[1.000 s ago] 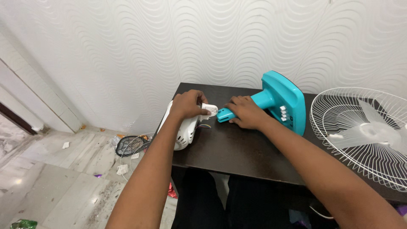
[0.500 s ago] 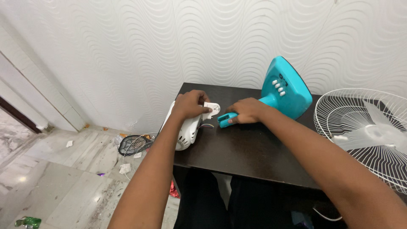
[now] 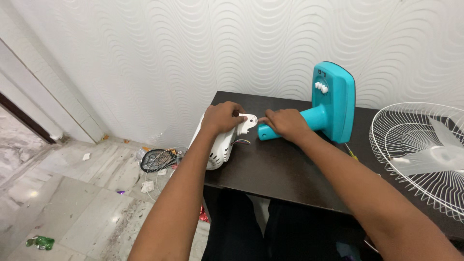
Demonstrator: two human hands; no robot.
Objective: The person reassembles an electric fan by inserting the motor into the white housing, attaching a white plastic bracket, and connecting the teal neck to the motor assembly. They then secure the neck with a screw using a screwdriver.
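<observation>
Lower centre of the frame: two bare forearms extend up from the bottom edge over a dark table point(image 3: 290, 174). Left of centre, the left hand point(image 3: 221, 117) is clenched over the top of a white fan motor housing point(image 3: 218, 145), which lies at the table's left edge, partly overhanging it; its white neck bracket point(image 3: 247, 121) points right, with thin coloured wires point(image 3: 243, 142) showing below. At centre, the right hand point(image 3: 285, 123) grasps the neck of a turquoise fan base point(image 3: 333, 104), tipped on its side with white buttons point(image 3: 321, 87) facing the viewer; the neck's end lies just beside the bracket. At the right edge rests a white wire guard with blades point(image 3: 425, 154). Behind stands a wavy white wall point(image 3: 193, 48). Judgement: both bodies are rigid, smooth plastic; the housing is probably motor-heavy, best held around its body, never by the fragile wires; the base by its neck.
</observation>
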